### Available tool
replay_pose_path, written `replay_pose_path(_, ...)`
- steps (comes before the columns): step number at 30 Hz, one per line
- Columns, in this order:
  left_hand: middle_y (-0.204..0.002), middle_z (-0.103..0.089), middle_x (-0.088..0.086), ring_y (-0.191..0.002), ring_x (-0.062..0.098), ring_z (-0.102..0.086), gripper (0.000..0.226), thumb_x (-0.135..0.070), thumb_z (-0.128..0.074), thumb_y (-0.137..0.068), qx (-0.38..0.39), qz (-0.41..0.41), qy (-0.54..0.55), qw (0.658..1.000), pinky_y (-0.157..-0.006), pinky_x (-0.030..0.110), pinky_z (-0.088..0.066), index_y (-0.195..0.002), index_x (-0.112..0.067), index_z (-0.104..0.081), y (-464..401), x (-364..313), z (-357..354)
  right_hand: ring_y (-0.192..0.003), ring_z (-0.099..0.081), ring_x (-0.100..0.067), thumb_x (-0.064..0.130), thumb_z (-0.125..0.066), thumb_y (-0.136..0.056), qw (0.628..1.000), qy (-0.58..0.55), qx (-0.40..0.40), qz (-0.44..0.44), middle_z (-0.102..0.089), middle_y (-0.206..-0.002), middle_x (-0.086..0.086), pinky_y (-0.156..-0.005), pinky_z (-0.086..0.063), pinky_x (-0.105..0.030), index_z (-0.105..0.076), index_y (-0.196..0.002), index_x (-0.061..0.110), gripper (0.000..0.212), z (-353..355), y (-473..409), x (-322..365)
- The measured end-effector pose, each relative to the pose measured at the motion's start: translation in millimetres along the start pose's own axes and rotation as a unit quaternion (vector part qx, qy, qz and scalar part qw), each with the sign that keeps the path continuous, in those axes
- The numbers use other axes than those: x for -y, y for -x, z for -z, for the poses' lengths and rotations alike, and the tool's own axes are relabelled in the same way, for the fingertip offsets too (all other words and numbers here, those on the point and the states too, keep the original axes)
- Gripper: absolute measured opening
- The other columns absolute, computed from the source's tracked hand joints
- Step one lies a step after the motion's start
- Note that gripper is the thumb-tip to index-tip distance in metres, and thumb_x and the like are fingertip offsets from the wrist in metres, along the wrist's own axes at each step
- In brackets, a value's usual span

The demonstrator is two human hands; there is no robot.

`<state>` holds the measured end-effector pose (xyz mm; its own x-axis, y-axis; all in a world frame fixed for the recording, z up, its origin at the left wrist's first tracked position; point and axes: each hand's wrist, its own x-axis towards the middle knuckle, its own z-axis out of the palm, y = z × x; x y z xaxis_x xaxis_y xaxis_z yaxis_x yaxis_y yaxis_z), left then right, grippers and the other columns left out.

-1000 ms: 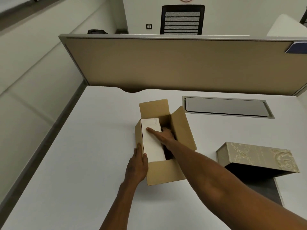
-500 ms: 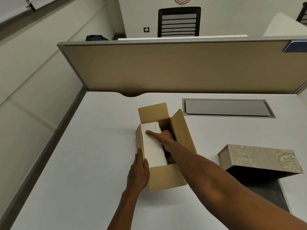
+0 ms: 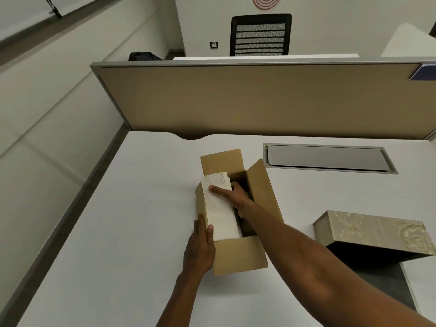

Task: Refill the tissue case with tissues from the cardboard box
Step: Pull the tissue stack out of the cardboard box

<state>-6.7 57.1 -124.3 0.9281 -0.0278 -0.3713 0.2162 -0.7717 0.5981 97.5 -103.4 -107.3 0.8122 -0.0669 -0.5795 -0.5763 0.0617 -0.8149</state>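
An open brown cardboard box (image 3: 240,257) stands in the middle of the white desk, flaps up. A white stack of tissues (image 3: 220,208) lies along its left inner side. My right hand (image 3: 236,197) reaches into the box and grips the stack, thumb on top and fingers down its right side. My left hand (image 3: 199,246) holds the box's near left corner from outside. The tissue case (image 3: 377,230), beige with an embossed leaf pattern, sits at the right with its lid tilted up over a dark inside.
A grey cable hatch (image 3: 328,158) is set into the desk behind the box. A tan partition (image 3: 259,100) closes the desk's far edge. A black chair (image 3: 259,35) stands beyond it. A wall runs along the left.
The stack of tissues has risen a little at its far end under my right hand. My left hand stays on the box corner. The view has tilted slightly.
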Motion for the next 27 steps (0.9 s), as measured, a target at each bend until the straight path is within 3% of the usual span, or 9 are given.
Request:
replay_pose_path(6, -0.17, -0.016, 0.005, -0.149, 0.031, -0.034, 0.069, -0.056, -0.019, -0.103, 0.0, -0.001, -0.007, 1.0, -0.116, 0.048, -0.036, -0.162, -0.029, 0.002, 2.4, 3.1, 8.1, -0.111, -0.068, -0.025, 0.051, -0.09, -0.071, 0.998, -0.051, -0.006, 0.041, -0.067, -0.126, -0.007, -0.099, -0.057, -0.046, -0.055, -0.133, 0.014, 0.08, -3.2, 4.3, 7.0)
replay_pose_path(10, -0.171, -0.015, 0.006, -0.152, 0.031, -0.029, 0.082, -0.067, -0.016, -0.094, -0.002, 0.003, 0.017, 1.0, -0.12, 0.049, -0.031, -0.162, -0.026, 0.003, 5.1, -1.3, 15.8, -0.105, -0.074, -0.023, 0.049, -0.091, -0.07, 0.992, -0.063, 0.004, 0.105, -0.075, -0.12, -0.006, -0.094, -0.062, -0.044, -0.067, -0.126, 0.013, 0.072, -3.0, 16.8, 19.5)
replay_pose_path(12, -0.171, -0.011, 0.006, -0.156, 0.028, -0.018, 0.09, -0.071, -0.016, -0.088, -0.02, -0.005, 0.04, 0.999, -0.124, 0.048, -0.024, -0.162, -0.024, 0.002, 9.3, -7.1, 20.9, -0.102, -0.076, -0.02, 0.056, -0.091, -0.064, 0.988, -0.056, -0.012, 0.145, -0.076, -0.117, -0.002, -0.089, -0.064, -0.039, -0.069, -0.123, 0.016, 0.075, -2.7, 28.5, 31.6)
replay_pose_path(16, -0.172, -0.003, 0.002, -0.159, 0.021, -0.001, 0.094, -0.074, -0.031, -0.088, -0.106, -0.041, 0.089, 0.99, -0.127, 0.049, -0.019, -0.163, -0.024, -0.002, 22.2, -25.1, 35.7, -0.101, -0.075, -0.021, 0.064, -0.086, -0.065, 0.977, -0.056, -0.05, 0.199, -0.076, -0.113, 0.0, -0.089, -0.064, -0.042, -0.068, -0.118, 0.019, 0.072, 2.5, 56.4, 61.1)
replay_pose_path(19, -0.17, -0.018, 0.001, -0.155, 0.028, -0.023, 0.1, -0.074, -0.049, -0.08, -0.132, -0.061, 0.181, 0.973, -0.12, 0.054, -0.034, -0.162, -0.03, -0.012, 37.7, -52.1, 47.2, -0.098, -0.076, -0.022, 0.06, -0.085, -0.067, 0.968, -0.096, -0.037, 0.23, -0.077, -0.109, 0.0, -0.087, -0.064, -0.043, -0.069, -0.107, 0.025, 0.055, 7.5, 82.1, 82.8)
replay_pose_path(21, -0.163, -0.032, 0.003, -0.145, 0.03, -0.041, 0.102, -0.07, -0.062, -0.076, -0.127, -0.077, 0.263, 0.953, -0.111, 0.053, -0.047, -0.16, -0.031, -0.018, 46.6, -69.3, 50.2, -0.098, -0.078, -0.026, 0.057, -0.086, -0.066, 0.961, -0.148, -0.023, 0.233, -0.079, -0.109, -0.005, -0.083, -0.065, -0.043, -0.071, -0.108, 0.021, 0.058, 12.0, 99.4, 94.7)
replay_pose_path(24, -0.152, -0.044, 0.003, -0.129, 0.027, -0.056, 0.101, -0.063, -0.07, -0.076, -0.123, -0.09, 0.346, 0.926, -0.092, 0.033, -0.06, -0.158, -0.034, -0.018, 57.6, -86.4, 53.5, -0.101, -0.077, -0.032, 0.049, -0.088, -0.072, 0.949, -0.222, -0.003, 0.222, -0.079, -0.109, -0.008, -0.086, -0.063, -0.05, -0.072, -0.112, 0.018, 0.053, 21.6, 122.9, 107.2)
replay_pose_path(27, -0.142, -0.048, 0.001, -0.114, 0.014, -0.06, 0.112, -0.064, -0.077, -0.07, -0.092, -0.086, 0.456, 0.881, -0.073, 0.015, -0.059, -0.158, -0.036, -0.015, 64.9, -98.0, 58.4, -0.093, -0.078, -0.027, 0.044, -0.085, -0.08, 0.935, -0.282, -0.004, 0.216, -0.08, -0.1, -0.004, -0.079, -0.064, -0.046, -0.072, -0.11, 0.019, 0.041, 31.0, 143.5, 112.0)
